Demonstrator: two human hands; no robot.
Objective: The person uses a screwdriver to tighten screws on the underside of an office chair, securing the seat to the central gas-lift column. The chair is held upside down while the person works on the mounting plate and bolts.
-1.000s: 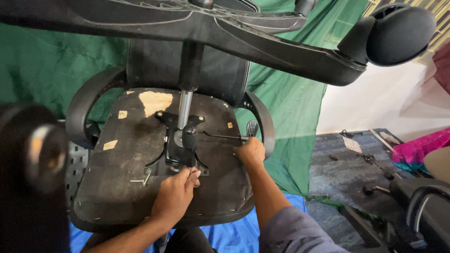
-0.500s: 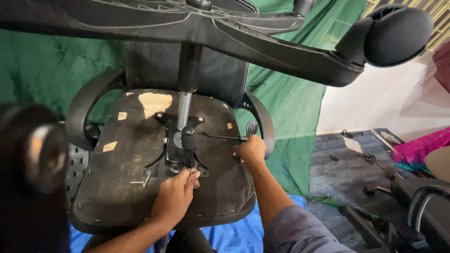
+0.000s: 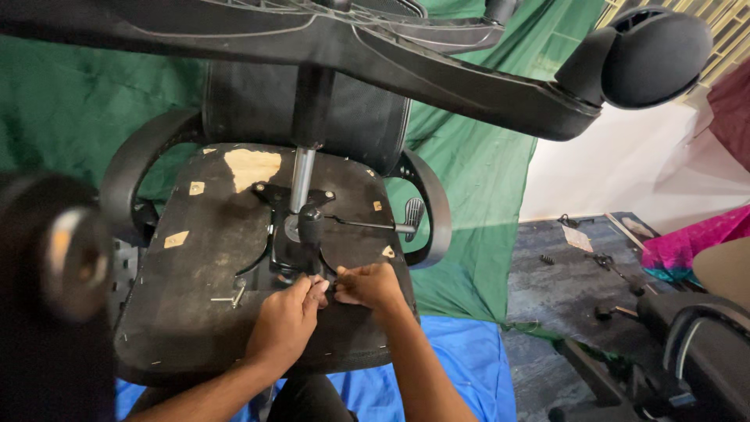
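Here, both hands meet at the front edge of the black metal tilt mechanism (image 3: 297,242) bolted under an upturned office chair seat (image 3: 195,266). The left hand (image 3: 285,320) and right hand (image 3: 373,285) pinch together at something small, probably a bolt, though it is too small to tell. The mechanism looks heavy, stiff and hard-edged, best gripped by its plate sides. Half a second ago the right hand rested near the height lever (image 3: 367,227); it now sits beside the left.
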